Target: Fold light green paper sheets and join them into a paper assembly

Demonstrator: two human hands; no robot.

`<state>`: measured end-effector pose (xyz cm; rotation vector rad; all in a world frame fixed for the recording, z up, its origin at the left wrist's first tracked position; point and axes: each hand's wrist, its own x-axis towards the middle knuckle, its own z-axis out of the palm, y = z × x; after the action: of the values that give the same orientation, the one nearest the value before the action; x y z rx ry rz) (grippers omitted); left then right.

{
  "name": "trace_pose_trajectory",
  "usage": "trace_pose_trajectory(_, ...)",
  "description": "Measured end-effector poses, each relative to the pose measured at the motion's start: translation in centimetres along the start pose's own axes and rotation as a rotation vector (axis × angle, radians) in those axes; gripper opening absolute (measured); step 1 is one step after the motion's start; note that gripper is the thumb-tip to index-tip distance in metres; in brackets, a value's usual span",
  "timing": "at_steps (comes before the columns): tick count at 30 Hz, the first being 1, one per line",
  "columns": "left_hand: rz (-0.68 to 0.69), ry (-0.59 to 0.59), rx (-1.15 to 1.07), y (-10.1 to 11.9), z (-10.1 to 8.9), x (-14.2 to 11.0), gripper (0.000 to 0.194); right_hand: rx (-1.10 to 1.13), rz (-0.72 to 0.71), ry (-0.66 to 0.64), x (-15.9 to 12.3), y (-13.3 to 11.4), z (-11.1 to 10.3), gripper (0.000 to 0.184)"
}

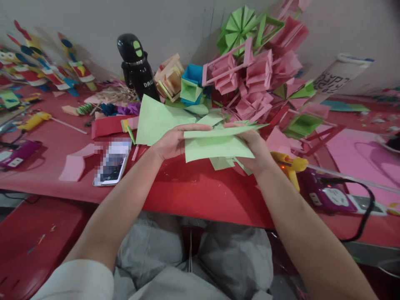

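Observation:
Both of my hands hold a folded sheet of light green paper (215, 146) just above the red table (193, 191). My left hand (171, 141) grips its left edge, thumb on top and fingers closed underneath. My right hand (256, 148) pinches the right end, where the paper comes to a point. More loose green sheets (156, 118) lie on the table behind my left hand. Small green scraps (221, 163) lie under the held sheet.
A phone (112, 164) lies left of my left arm. A black bottle (137, 68) stands behind. Pink and green folded paper shapes (259, 71) pile up at the back right. A yellow glue gun (289, 166) and a purple power strip (328, 196) sit right of my right hand.

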<state>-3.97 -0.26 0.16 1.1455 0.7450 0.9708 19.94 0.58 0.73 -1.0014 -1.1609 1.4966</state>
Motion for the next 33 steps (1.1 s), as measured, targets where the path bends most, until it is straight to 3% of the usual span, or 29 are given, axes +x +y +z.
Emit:
trace_pose_trajectory(2,0.013,-0.034,-0.004,0.3,-0.1,-0.1,0.029,0.007,-0.047,-0.056,0.1,0.0,-0.1,0.017)
trace_pose_trajectory(5,-0.053,-0.093,-0.011,0.7,-0.4,-0.3,0.038,-0.005,-0.087,-0.038,0.2,0.3,-0.1,0.012)
trace_pose_trajectory(9,-0.095,-0.096,0.031,0.4,-0.5,-0.3,0.042,-0.051,-0.151,-0.059,0.2,0.8,-0.2,0.005)
trace_pose_trajectory(13,-0.174,-0.218,0.066,0.0,-0.5,-0.2,0.06,-0.123,-0.193,-0.095,-0.1,0.9,-0.1,0.005)
trace_pose_trajectory(15,-0.198,-0.236,0.115,0.0,-0.3,-0.3,0.054,-0.157,-0.186,-0.106,-0.3,0.9,0.0,0.004)
trace_pose_trajectory(19,-0.183,-0.188,0.183,0.0,0.6,-0.4,0.032,-0.21,-0.174,-0.153,-0.6,1.1,0.3,0.003)
trace_pose_trajectory(22,-0.218,-0.166,0.139,-0.2,1.0,-0.2,0.048,-0.205,-0.164,-0.138,-0.3,1.5,0.4,0.018)
trace_pose_trajectory(27,-0.098,0.023,0.095,-0.7,0.4,0.5,0.066,-0.113,-0.153,0.096,0.9,1.8,0.3,0.044)
trace_pose_trajectory(30,0.026,0.106,0.091,-1.0,0.2,0.9,0.063,-0.115,-0.066,0.077,0.8,1.5,0.5,0.056)
trace_pose_trajectory(33,0.068,0.103,0.117,-1.2,0.6,1.0,0.061,-0.153,-0.042,-0.017,0.2,1.7,0.9,0.051)
